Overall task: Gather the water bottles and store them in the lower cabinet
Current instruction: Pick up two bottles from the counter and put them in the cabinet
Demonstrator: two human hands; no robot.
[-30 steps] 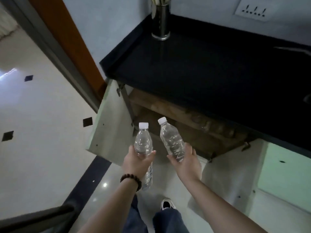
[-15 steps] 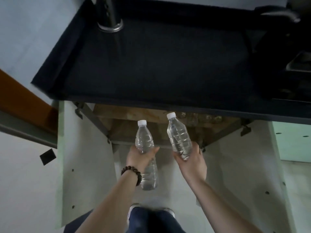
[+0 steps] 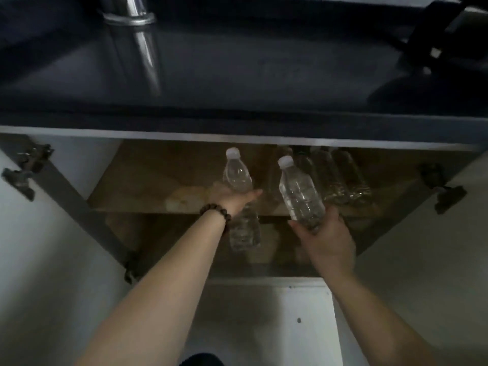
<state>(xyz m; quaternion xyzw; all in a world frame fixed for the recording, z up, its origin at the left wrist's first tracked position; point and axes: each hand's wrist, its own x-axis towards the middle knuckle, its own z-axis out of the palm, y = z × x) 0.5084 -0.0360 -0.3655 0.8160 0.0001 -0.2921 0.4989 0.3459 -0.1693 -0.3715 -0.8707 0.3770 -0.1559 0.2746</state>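
My left hand [image 3: 232, 198], with a bead bracelet on the wrist, grips a clear water bottle [image 3: 237, 175] with a white cap around its middle, upright in front of the open lower cabinet. My right hand [image 3: 326, 233] holds a second clear bottle [image 3: 301, 194] by its base, cap tilted up and to the left. Both bottles hang at the cabinet's opening, level with the wooden shelf [image 3: 148, 186]. Several more bottles [image 3: 340, 175] lie on the shelf's right side, dim in shadow.
A black countertop [image 3: 237, 83] overhangs the cabinet, with a shiny metal cylinder [image 3: 129, 11] standing on it at the back left. The cabinet doors [image 3: 47, 247] stand open to either side, with dark hinges [image 3: 443, 191]. Pale floor lies below.
I have come closer and lower to the cabinet. Both hands have carried their bottles forward to the shelf opening, and the stored bottles on the right have come into view.
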